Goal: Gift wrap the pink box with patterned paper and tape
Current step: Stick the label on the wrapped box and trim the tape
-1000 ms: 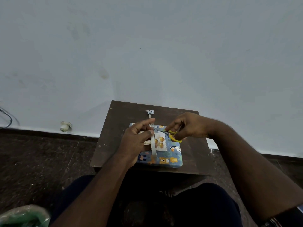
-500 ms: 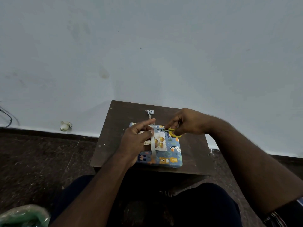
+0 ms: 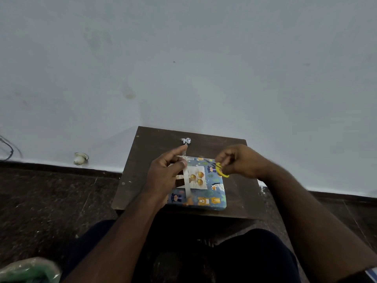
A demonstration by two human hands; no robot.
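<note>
Two hands are over the small dark table [image 3: 142, 180], and both of them are yours. Your left hand [image 3: 163, 176] covers the left part of the wrapped box [image 3: 206, 198], so you cannot see that side at all. It pinches a strip of tape [image 3: 186, 183] between thumb and finger, and the strip runs down toward the near edge of the box. Your pointing finger sticks out toward the far side. Your right hand [image 3: 238, 162] is curled round the yellow scissors [image 3: 221, 170] at the far right corner of the box. Only the yellow loops show well; the blades are thin and dark and hard to make out. The box lies flat in the middle of the table, in blue paper with little bears and a spotted cat. None of the pink shows. A white patch with three gold balls sits on top of it. Some tiny writing runs along the far edge of the paper, but it is too small to read. A little crumpled white scrap [image 3: 186, 140] lies on the far part of the table, just past your left finger. Something green and shiny [image 3: 28, 270] is cut off at the near left corner, and you cannot tell what it is. A small white thing [image 3: 80, 158] sits on the floor by the wall, far left.
</note>
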